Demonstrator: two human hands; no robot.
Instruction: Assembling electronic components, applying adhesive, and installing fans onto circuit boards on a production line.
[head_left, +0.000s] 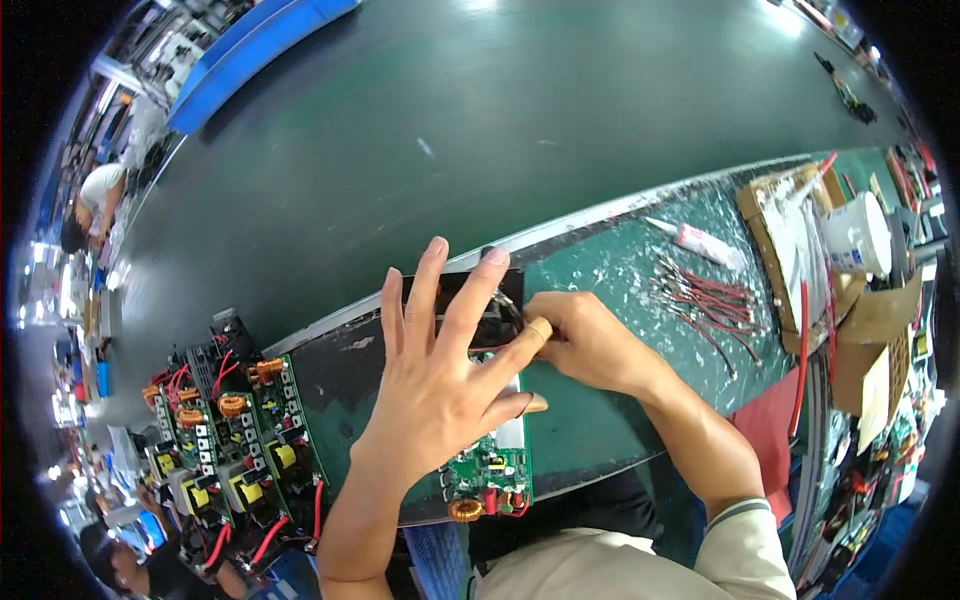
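Two bare hands met over one green circuit board [492, 467] lying near the front edge of the green work mat [600, 420]. Left hand [440, 385] lay flat on the board with fingers spread wide, grasping nothing, and hid most of the board's middle; right hand [590, 340] was curled at the board's far right side, fingertips pinched together at a thin wire there, though what exactly they gripped could not be told. Board's long axis ran away from the person, its near end carrying one copper-wound coil [464, 511] and its far end a dark part [490, 290] beside the conveyor belt [450, 130]. One bundle of red-sleeved wire leads [710, 300] lay fanned on the mat well to the right, too many and too tangled to count; one white tube with a pointed nozzle [700, 240] lay beyond them. One white tub [858, 235] stood on a cardboard tray [790, 240] further right, and one long red wire [802, 350] hung down the mat's right edge. Left of the hands, a row of finished boards with yellow and orange parts [235, 440] crowded the mat's end, at least three, the exact count unclear. One other person in a white shirt [95, 195] sat far off at the left rim
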